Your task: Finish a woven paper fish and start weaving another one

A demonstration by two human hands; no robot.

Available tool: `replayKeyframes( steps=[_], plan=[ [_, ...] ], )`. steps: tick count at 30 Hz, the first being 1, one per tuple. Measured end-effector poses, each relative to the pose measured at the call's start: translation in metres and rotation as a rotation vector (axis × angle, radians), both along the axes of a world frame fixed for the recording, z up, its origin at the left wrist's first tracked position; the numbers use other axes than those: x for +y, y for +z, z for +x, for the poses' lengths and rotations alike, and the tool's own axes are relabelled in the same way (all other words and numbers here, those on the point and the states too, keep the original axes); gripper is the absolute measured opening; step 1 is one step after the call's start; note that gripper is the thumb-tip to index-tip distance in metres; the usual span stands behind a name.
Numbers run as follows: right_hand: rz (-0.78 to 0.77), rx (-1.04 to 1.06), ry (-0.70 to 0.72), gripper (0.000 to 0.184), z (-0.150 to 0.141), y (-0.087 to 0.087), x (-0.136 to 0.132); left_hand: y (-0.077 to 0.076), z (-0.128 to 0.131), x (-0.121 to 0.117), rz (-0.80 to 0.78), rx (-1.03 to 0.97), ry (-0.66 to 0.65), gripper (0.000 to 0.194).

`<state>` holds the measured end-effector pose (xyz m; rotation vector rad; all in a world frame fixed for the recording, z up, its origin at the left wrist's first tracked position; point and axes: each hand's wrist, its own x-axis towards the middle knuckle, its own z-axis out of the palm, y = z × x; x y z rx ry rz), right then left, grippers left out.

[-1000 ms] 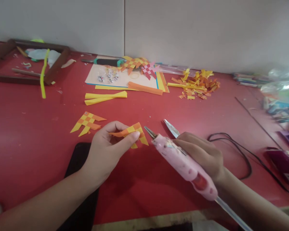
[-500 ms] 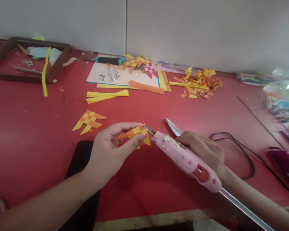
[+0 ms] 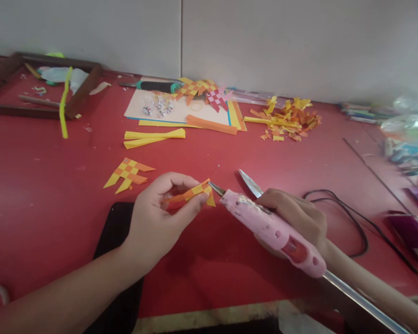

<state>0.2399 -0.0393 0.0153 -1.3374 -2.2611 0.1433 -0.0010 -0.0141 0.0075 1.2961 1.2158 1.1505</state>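
Woven paper fish (image 3: pixel 197 190) in left hand (image 3: pixel 160 211), pinched between thumb and fingers, nozzle (image 3: pixel 216 188) at its upper corner, pink glue gun (image 3: pixel 259 220) clasped in right hand (image 3: pixel 294 215), second checkered fish (image 3: pixel 127 173) left of the pinch, yellow strips (image 3: pixel 155 138) farther beyond.

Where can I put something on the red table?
Mostly bare patches: left, between the wooden frame and black phone; right, between the scrap pile and black cable. It's crowded around the cream sheet near the wall, and where the left hand holds a paper fish by the right hand's glue gun.
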Motion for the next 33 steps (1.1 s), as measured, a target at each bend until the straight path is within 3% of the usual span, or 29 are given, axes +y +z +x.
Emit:
replayKeyframes(
  steps=[8, 33],
  plan=[
    [0.115, 0.027, 0.063, 0.005, 0.0057, -0.0048, 0.0039, -0.0005, 0.0013, 0.0007, 0.065, 0.026, 0.024, 0.010],
    [0.154, 0.021, 0.124, 0.005, 0.0091, -0.0043, 0.0082, -0.0022, 0.0012, 0.0009, 0.093, 0.066, 0.028, 0.011]
  ],
)
